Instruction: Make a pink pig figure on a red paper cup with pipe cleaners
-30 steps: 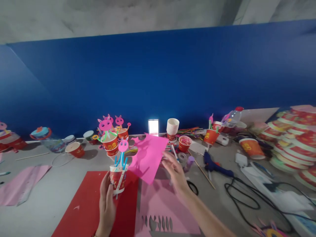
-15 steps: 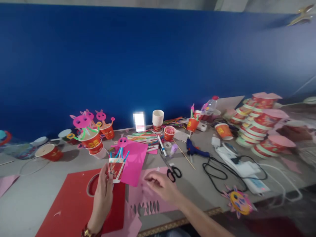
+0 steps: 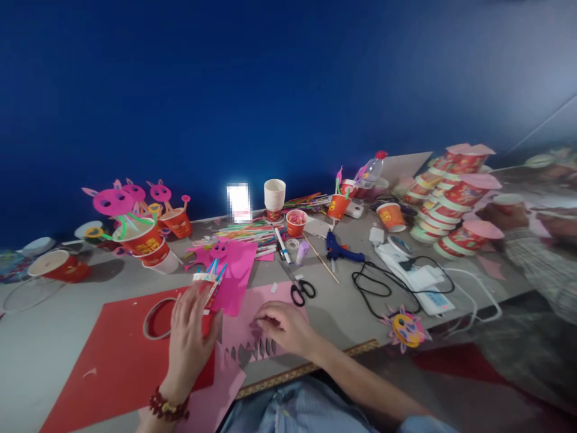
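Observation:
My left hand [image 3: 192, 334], fingers stretched and thumb apart, is just in front of a small patterned paper cup [image 3: 215, 293]. The hand hides part of this cup; whether they touch I cannot tell. Blue pipe-cleaner-like strips [image 3: 216, 269] rise from the cup to a pink paper animal head [image 3: 219, 248]. My right hand [image 3: 286, 328] is over a light pink sheet [image 3: 243, 294] with several leaf-shaped cut-outs [image 3: 260, 349]. Its fingers are pinched together, and what they hold, if anything, is hidden. A magenta sheet [image 3: 241, 270] lies behind the cup.
Black-handled scissors [image 3: 303, 293], a blue glue gun [image 3: 345, 249] and a white power strip [image 3: 419, 282] lie to the right. Decorated cups [image 3: 142, 240] stand at left, stacked cups [image 3: 451, 204] at right. A red sheet [image 3: 112, 355] lies left. Another person's sleeve [image 3: 541, 270] shows at right.
My left hand has gone from gripping the cup to spread fingers in front of it, and the cup sits lower. My right hand stays pinched over the pink sheet. The view has shifted.

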A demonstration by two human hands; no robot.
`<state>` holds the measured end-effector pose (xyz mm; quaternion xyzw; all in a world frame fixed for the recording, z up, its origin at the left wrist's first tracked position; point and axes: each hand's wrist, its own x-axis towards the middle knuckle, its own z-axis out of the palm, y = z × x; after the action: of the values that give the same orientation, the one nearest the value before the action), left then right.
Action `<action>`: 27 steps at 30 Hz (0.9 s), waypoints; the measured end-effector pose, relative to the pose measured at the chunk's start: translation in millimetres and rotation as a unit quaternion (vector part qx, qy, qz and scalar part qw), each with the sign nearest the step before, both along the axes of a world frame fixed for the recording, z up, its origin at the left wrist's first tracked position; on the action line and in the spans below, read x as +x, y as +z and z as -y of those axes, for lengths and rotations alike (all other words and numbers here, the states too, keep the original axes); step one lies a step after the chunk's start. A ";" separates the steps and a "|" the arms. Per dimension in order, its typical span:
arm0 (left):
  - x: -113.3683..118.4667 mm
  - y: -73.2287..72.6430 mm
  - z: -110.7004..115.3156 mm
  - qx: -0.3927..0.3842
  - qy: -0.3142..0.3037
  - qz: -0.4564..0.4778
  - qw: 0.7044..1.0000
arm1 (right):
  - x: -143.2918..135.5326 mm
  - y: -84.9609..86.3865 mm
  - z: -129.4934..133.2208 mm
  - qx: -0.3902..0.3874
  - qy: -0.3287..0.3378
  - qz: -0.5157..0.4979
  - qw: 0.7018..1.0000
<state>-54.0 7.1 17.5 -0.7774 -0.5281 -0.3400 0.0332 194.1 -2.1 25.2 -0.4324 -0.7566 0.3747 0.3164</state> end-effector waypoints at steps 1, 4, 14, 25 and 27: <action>3.1 1.1 2.6 -0.005 -0.039 -0.016 0.999 | -0.3 -0.1 -2.4 0.010 0.004 0.003 1.000; 8.8 -0.7 7.4 -0.029 -0.139 -0.044 0.989 | -0.8 0.5 -9.2 0.043 0.013 0.015 0.999; 31.4 6.0 17.9 -0.172 -0.278 -0.143 0.934 | 25.3 4.4 -2.8 0.079 -0.039 0.030 0.996; 37.5 -3.4 15.6 -0.199 -0.285 -0.111 0.931 | 231.4 27.3 78.0 0.046 -0.253 0.313 0.914; 37.7 -3.6 14.5 -0.203 -0.283 -0.108 0.931 | 263.3 24.8 90.4 0.015 -0.249 0.356 0.901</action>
<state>-16.3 -7.4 13.9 -0.9170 -0.3367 -0.1346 -0.1661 457.4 -92.5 50.0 -0.7065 -0.6919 0.0934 0.1160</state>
